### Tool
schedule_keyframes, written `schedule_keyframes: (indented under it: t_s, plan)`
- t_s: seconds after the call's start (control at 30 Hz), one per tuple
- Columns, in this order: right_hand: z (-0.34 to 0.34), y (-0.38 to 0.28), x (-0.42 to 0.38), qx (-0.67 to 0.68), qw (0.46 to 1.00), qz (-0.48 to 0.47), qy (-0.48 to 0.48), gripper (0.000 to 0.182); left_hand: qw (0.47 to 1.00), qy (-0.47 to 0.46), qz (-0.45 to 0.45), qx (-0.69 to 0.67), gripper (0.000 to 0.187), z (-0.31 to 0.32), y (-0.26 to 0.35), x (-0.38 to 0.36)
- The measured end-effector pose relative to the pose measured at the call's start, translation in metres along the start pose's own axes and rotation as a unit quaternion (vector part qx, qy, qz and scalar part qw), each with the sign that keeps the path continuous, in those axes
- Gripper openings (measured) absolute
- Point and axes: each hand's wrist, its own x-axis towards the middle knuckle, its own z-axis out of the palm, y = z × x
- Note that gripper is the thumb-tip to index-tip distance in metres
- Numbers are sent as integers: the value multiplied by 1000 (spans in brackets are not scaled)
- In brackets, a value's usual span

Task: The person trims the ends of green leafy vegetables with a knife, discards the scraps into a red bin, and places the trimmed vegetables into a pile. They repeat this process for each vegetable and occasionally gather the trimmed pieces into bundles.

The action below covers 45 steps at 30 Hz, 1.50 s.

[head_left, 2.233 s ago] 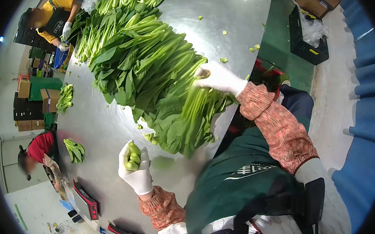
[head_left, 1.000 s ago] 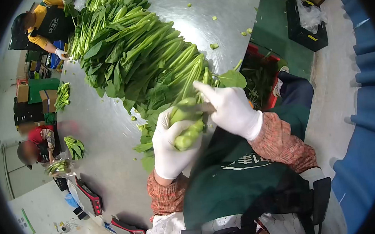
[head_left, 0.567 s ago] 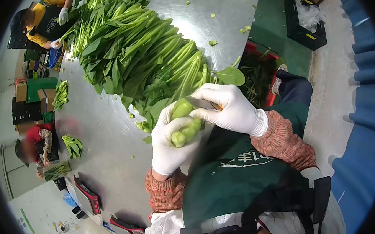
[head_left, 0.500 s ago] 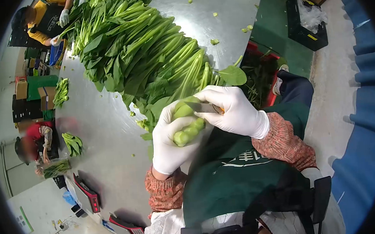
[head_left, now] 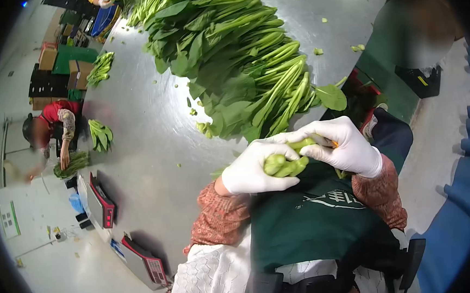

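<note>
In front of my dark green apron point(head_left: 328, 227), my gloved left hand point(head_left: 253, 169) is closed around a small bunch of leafy green stems point(head_left: 282, 166), their thick pale cut ends showing. My gloved right hand point(head_left: 352, 149) is closed beside it, thumb and fingers at another green stem point(head_left: 302, 144) at the top of the bunch. A bit of orange point(head_left: 334, 144) shows between the right fingers, from a small knife whose blade is hidden now. Just beyond both hands, a long heap of the same leafy greens point(head_left: 228, 54) lies on the metal table point(head_left: 155, 179).
Two red-edged scales point(head_left: 104, 202) stand at the table's left edge. Small bundles of greens point(head_left: 101, 135) lie on the far side, where a co-worker in red point(head_left: 61, 115) handles a bagged bundle. A black crate point(head_left: 418, 82) sits on the floor at right.
My view has turned, so the heap and both hands sit further right. My hands have drawn closer together, and the blade seen earlier between the right fingers is hidden.
</note>
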Motion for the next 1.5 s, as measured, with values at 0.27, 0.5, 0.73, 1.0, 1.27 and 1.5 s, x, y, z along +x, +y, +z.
schedule_keyframes:
  t_s: [0.27,0.5,0.73,1.0,1.27,1.5]
  plan:
    - [7,-5,-1,-261,963,18,58,32,993,82,-20,83,32,10,-11,-2]
    - [7,-3,0,-336,936,64,86,26,960,187,18,208,30,36,-15,7]
    - [-39,12,-10,-294,924,163,180,42,934,260,12,245,29,-9,-1,-23]
    - [-53,100,2,-386,876,229,175,48,925,367,75,-63,95,-53,7,-77]
    - [-26,141,35,101,939,282,171,30,923,364,-7,-124,67,-45,-13,-79]
    - [-76,88,-7,222,901,312,203,21,923,337,45,-180,48,-49,-22,-69]
